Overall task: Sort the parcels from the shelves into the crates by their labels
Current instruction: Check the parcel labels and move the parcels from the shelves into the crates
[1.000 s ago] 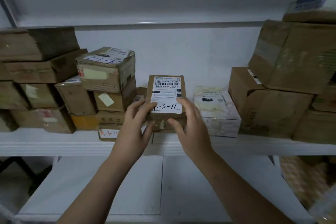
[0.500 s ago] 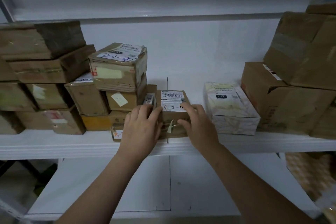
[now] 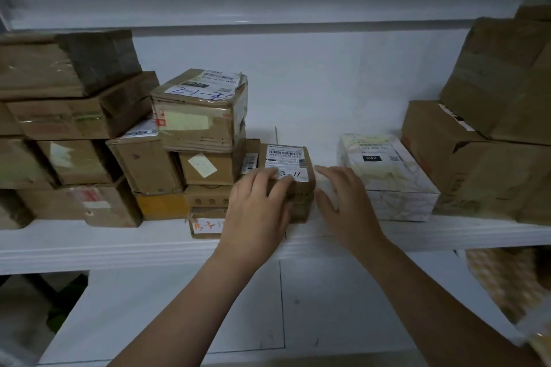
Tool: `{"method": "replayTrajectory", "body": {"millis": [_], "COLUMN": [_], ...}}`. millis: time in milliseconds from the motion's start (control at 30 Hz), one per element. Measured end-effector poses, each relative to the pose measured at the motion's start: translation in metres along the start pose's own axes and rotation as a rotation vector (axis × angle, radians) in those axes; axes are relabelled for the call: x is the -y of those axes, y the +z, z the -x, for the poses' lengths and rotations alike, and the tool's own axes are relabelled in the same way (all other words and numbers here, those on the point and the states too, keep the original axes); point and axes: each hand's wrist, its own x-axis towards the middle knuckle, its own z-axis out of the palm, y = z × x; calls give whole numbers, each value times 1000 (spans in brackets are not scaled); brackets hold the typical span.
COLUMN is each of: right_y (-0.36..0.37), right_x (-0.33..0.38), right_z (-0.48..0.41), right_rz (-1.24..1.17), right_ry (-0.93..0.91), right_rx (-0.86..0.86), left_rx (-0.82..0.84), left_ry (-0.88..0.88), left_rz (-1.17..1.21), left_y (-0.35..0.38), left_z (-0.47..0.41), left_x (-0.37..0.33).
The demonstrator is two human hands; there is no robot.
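A small brown parcel (image 3: 293, 176) with a white barcode label, handwritten "3-11", lies flat on the white shelf (image 3: 89, 243) near its front edge. My left hand (image 3: 258, 211) rests on its left side, fingers spread over the top and front. My right hand (image 3: 347, 202) hovers just right of the parcel, fingers apart, not touching it. A white patterned box (image 3: 387, 179) marked "032" sits to the right of that hand.
Stacked brown cardboard parcels (image 3: 199, 110) fill the shelf's left side. Larger cartons (image 3: 477, 158) pile up on the right. A flat parcel (image 3: 205, 225) with orange writing lies under my left hand's edge. A lower shelf (image 3: 179, 307) shows below.
The parcel went from held upright to lying flat on the shelf. My right hand has come off it and moved right; my left hand stays on it.
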Motion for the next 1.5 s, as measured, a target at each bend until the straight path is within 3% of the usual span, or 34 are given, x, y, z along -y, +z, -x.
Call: {"method": "replayTrajectory", "body": {"millis": [300,400,500,567,667,800,1033,1100,1267,1400,1500], "right_y": [-91,-110,-122,-126,-130,-125,-115,-113,-109,-110,-116], "right_x": [-64,-85,-100,-105,-103,-98,-85,-83,-85,-94,-100], "right_z": [45,53,55,54,56,66,80,89,117,150,173], "right_rz": [119,109,31,-28,-181,-345,-622,-634,-674,-740,-811], "right_ry": [237,398,492,537,589,621,845,837,736,595,519], "right_rx": [-202,-167,-99,-65,-61,-67,3,50,178,230,282], "left_rx": [15,219,464,545,467,204,-48,-67,21,209,225], "left_ry": [228,116,76,31,-18,-122,-273,-350,-848,-913,-973], "left_rz": [192,245,76,90,144,212,443,581,1072,1257,1320], "left_y": [45,73,98,105,101,84,66,65,58,56,52], "left_z": [-39,-69,-83,-80,-65,-34,17,29,54,78,92], "left_x": [-86,-114,-124,-124,-125,-141,-160,-161,-163,-167,-172]}}
